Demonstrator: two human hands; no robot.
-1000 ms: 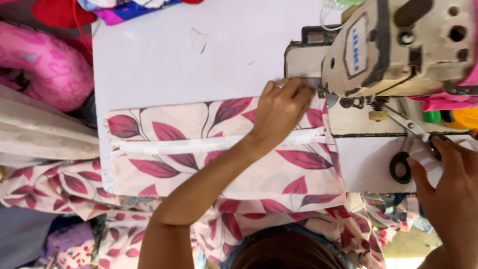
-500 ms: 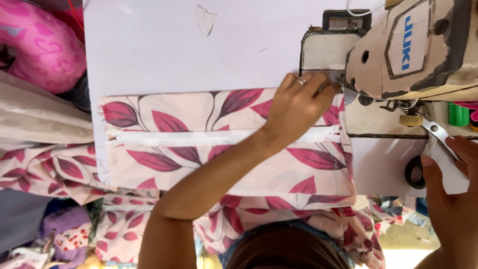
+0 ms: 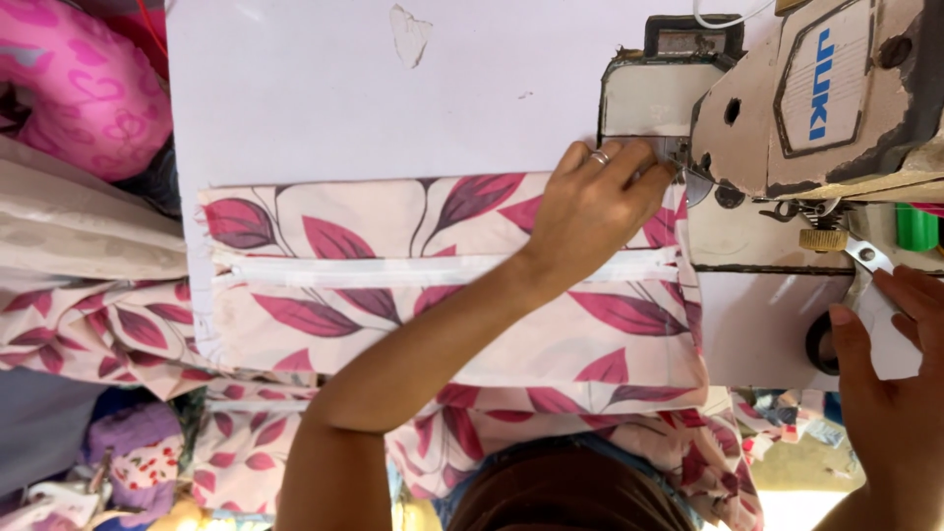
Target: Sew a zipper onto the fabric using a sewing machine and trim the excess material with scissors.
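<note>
A cream fabric cover (image 3: pixel 393 324) printed with maroon leaves and fitted with a white zipper (image 3: pixel 374 270) lies flat on the white sewing table (image 3: pixel 324 98). My left hand (image 3: pixel 595 211), a ring on one finger, reaches across it, fingers curled on the cover's far corner right by the presser foot (image 3: pixel 678 162) of the beige sewing machine (image 3: pixel 836 98). At the right edge my right hand (image 3: pixel 895 393) lies over the handles of the scissors (image 3: pixel 860 256) on the machine bed, thumb beside the black loop (image 3: pixel 818 344), fingers spread.
More of the same leaf fabric (image 3: pixel 88 329) hangs off the table's near side. A pink cushion (image 3: pixel 79 88) and beige cloth (image 3: pixel 69 226) lie at the left. A green spool (image 3: pixel 916 226) sits behind the scissors.
The view has shifted a little toward the machine. My left hand stays on the fabric corner at the presser foot. My right hand has edged onto the scissors' handles.
</note>
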